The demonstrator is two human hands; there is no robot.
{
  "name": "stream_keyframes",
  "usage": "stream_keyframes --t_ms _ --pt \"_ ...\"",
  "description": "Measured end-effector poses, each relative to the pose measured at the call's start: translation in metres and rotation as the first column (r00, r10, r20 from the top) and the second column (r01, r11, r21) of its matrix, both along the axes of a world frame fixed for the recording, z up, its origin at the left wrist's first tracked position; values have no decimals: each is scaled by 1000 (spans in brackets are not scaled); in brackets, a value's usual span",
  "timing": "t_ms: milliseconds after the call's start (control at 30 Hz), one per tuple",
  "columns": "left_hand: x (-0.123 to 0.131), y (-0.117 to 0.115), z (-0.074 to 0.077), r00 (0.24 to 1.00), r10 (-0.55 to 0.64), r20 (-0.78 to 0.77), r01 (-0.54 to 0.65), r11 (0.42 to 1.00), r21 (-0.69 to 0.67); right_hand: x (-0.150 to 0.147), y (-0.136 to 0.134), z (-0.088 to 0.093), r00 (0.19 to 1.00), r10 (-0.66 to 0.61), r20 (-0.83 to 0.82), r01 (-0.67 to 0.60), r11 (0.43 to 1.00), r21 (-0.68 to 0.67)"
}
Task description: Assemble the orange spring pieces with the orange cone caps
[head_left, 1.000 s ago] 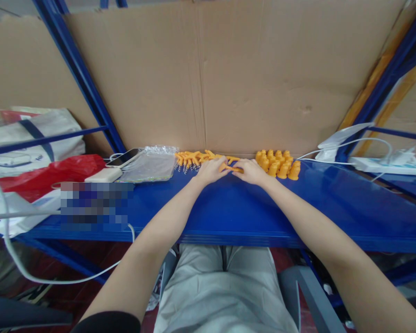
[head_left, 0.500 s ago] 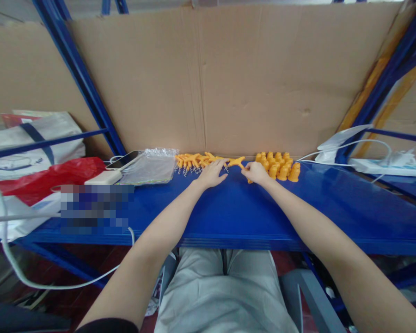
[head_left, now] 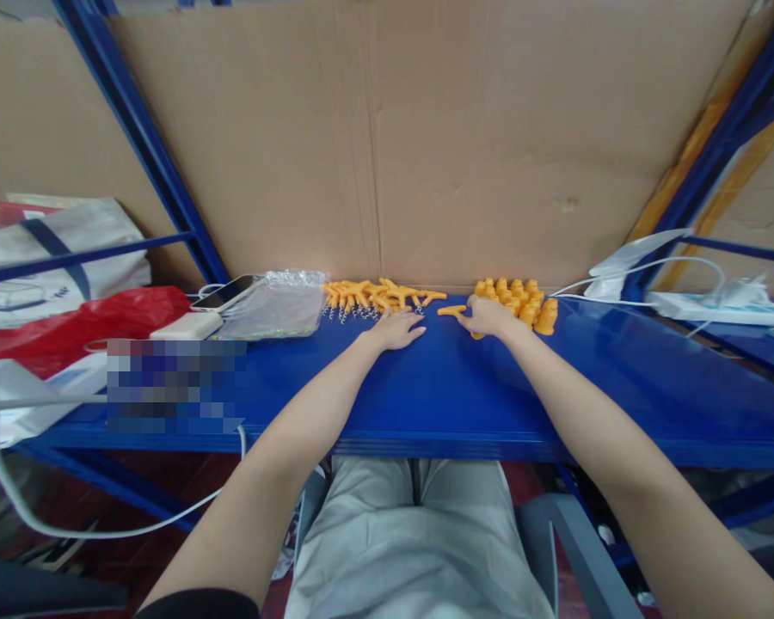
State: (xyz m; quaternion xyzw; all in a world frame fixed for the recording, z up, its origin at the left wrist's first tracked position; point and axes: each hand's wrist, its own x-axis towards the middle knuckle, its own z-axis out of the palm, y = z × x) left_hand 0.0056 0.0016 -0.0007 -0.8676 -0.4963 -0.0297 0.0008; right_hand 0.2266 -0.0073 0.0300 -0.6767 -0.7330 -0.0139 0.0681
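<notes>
My left hand (head_left: 396, 329) lay spread flat while my right hand (head_left: 490, 316) pinched an orange claw piece (head_left: 450, 310), which I judged needed a firm fingertip grip.

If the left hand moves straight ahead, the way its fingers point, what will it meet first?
Probably the orange forked pieces, which lie just beyond the left hand; the depth is unclear.

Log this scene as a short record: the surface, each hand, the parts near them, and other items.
surface: blue shelf, cardboard wall behind
left hand: flat, open, just before the orange branched pieces
right hand: palm down, fingertips at one loose orange piece; grip unclear
beside right hand: upright orange cone pieces, clustered
left side: clear plastic bags, phone, red bag
</notes>
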Motion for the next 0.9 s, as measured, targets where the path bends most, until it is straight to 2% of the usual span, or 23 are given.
stream_keyframes --t_ms 133,233,367,567,733,900 --pt "-2 2 -1 999 -2 37 2 1000 16 16 0 8 976 207 66 -196 971 -136" --pt "-2 2 -2 999 -4 42 3 1000 11 20 4 4 964 255 69 -246 962 -120" --pt "-2 2 -1 999 4 48 -4 1000 10 15 9 -6 970 234 66 -232 972 -38" --pt "-3 4 -3 998 -22 60 20 999 27 2 4 -17 988 69 139 -80 994 72" --pt "-3 4 -4 999 3 45 -5 999 42 0 7 -21 990 39 134 -53 993 101" --pt "-3 3 -3 996 56 69 -64 991 120 8 13 -24 995 24 101 -40 986 161"
